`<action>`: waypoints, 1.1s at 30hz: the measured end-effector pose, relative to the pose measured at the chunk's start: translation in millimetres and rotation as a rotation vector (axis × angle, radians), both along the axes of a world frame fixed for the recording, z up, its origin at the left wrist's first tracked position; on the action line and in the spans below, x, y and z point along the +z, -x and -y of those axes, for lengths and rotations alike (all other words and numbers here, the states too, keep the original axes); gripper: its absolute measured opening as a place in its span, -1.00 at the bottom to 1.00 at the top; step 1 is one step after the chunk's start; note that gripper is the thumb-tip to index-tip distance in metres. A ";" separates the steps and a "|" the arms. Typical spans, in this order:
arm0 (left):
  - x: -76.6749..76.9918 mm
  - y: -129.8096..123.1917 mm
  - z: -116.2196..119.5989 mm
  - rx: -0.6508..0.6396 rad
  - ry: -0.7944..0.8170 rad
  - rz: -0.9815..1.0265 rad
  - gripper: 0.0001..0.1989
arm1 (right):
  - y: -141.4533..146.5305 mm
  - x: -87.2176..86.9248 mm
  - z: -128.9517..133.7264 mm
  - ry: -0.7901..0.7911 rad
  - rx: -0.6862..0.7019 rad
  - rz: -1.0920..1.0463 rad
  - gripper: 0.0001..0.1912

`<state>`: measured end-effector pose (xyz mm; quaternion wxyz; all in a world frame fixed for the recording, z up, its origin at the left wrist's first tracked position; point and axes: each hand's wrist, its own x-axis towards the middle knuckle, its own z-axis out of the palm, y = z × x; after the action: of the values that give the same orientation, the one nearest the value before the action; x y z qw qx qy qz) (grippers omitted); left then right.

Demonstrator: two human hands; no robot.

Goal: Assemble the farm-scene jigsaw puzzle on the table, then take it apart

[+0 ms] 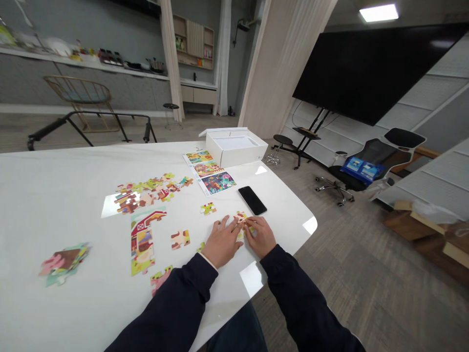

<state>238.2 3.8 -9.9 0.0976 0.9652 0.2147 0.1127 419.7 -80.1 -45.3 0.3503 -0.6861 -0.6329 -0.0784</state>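
Both hands are together over a small group of yellow-green and white puzzle pieces point(241, 215) near the table's right side. My left hand point(222, 243) lies palm down with its fingers spread, its fingertips on the left of those pieces. My right hand point(261, 236) has thumb and fingers pinched at the pieces' right edge. The fingers partly cover the pieces. Left of my hands are a brown-and-cream piece point(180, 239), a green piece point(208, 209) and a partly joined barn picture point(142, 242). A pink-and-green piece point(160, 278) is by my left sleeve.
A black phone point(252, 200) lies just beyond my hands. Behind it are a picture sheet point(219, 183) and an open white box point(238, 154). Loose pieces form a heap point(146, 190) further back and a stack point(65, 264) at the left of the white table point(73, 195).
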 end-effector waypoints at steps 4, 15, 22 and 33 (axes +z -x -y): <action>0.7 -2.7 2.4 0.017 -0.025 0.015 -0.43 | 0.6 -0.3 0.1 0.017 -0.002 0.027 -0.71; 2.9 -8.4 7.7 0.048 -0.043 0.032 -0.56 | 0.7 -2.7 0.0 0.040 -0.026 0.055 -0.71; -2.2 -11.5 12.9 0.085 -0.042 0.058 -0.52 | 1.3 0.0 0.0 0.049 -0.012 0.059 -0.71; -0.3 -8.0 11.5 0.087 -0.024 0.064 -0.55 | 2.0 0.4 0.2 0.043 -0.012 0.044 -0.72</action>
<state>246.2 -7.7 -10.2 0.0879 0.9519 0.2522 0.1500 417.7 -80.3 -44.9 0.3211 -0.6953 -0.6378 -0.0821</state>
